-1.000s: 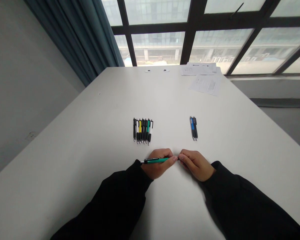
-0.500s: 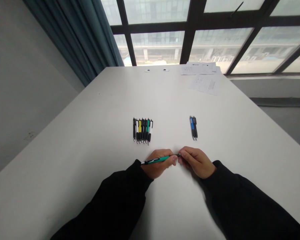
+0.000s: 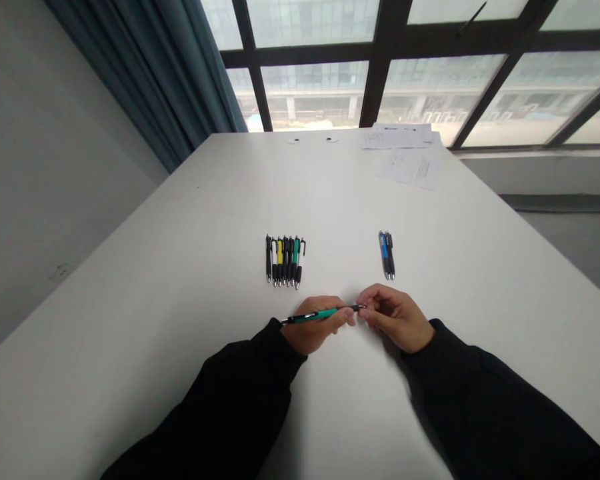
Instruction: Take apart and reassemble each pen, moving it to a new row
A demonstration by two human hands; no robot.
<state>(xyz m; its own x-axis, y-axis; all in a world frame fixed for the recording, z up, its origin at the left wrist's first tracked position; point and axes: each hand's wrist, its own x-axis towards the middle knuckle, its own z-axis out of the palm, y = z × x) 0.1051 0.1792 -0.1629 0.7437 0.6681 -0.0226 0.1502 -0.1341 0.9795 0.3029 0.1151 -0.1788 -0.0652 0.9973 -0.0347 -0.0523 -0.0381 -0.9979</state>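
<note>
Over a white counter (image 3: 180,280), a green pen (image 3: 325,313) lies sideways, pinched near its dark grip by the fingers of the left hand (image 3: 311,337), its tip pinched between the right hand's (image 3: 404,325) thumb and forefinger.

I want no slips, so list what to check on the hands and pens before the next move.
1. Left hand holds the green pen: ok.
2. Right hand has fingertips at that pen's tip end: ok.
3. Right hand's grip there is firm: cannot tell.
4. Pen row lies apart from both hands: ok.
5. Blue pen lies beside a black one: ok.
6. Papers sit away from the hands: ok.
</note>
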